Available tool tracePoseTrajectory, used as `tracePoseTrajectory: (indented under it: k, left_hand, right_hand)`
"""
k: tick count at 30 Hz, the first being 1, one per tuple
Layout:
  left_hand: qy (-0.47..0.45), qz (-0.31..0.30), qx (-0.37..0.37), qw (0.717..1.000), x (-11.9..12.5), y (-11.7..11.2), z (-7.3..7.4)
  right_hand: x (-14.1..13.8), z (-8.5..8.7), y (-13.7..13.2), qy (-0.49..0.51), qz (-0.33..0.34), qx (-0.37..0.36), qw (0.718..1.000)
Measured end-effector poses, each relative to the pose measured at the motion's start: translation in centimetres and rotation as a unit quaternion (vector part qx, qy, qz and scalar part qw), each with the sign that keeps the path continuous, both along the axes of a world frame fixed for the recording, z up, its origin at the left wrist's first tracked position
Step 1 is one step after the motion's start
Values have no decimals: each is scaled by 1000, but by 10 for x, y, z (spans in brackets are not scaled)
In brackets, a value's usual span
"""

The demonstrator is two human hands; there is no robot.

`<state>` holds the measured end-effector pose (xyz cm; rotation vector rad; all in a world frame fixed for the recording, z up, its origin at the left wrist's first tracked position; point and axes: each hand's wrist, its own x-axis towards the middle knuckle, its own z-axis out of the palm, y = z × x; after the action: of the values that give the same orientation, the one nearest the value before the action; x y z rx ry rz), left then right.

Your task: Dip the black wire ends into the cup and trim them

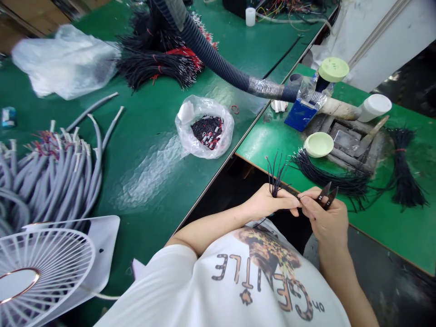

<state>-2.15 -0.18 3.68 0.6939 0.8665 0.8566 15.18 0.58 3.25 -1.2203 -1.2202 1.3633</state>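
My left hand [269, 202] is closed on a small bunch of thin black wires [275, 172] whose ends stick up above the fingers. My right hand [323, 213] is closed round small black snips [326, 194], blades pointing up and away. The fingertips of both hands meet in a pinch on one thin wire between them. Both hands hover in front of the near edge of the right green table [391, 218]. A loose fan of black wires [327, 175] lies on that table just beyond my hands.
A pale green dish [318, 144], a blue box [299, 116], a bottle with a green lid [333, 70] and a metal fixture [350, 141] sit on the right table. A corrugated hose [218, 59], a bag of small parts [206, 129], grey cables [51, 172] and a white fan [44, 268] occupy the left table.
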Motion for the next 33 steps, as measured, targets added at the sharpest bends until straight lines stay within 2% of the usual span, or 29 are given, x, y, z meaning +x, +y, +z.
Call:
tracePoseTrajectory:
  k: [5,15,24,29,33]
  left_hand:
    - [-1,11,9,1000,-1,-1,-4]
    - [-9,18,14,1000,-3,1,1]
    - [8,21,33,999,-1,1,-7]
    - [-29,39,11,999,2,1,-9]
    - [-18,50,25,998,2,1,-9]
  right_hand:
    - [0,-2,1,6,-3,18,1000]
    - [0,-2,2,34,20,-20,999]
    - [-2,-3,3,6,12,-13,1000]
    - [-6,-2,3,-27,9,0,1000]
    - [-3,-3,3,-52,21,5,998]
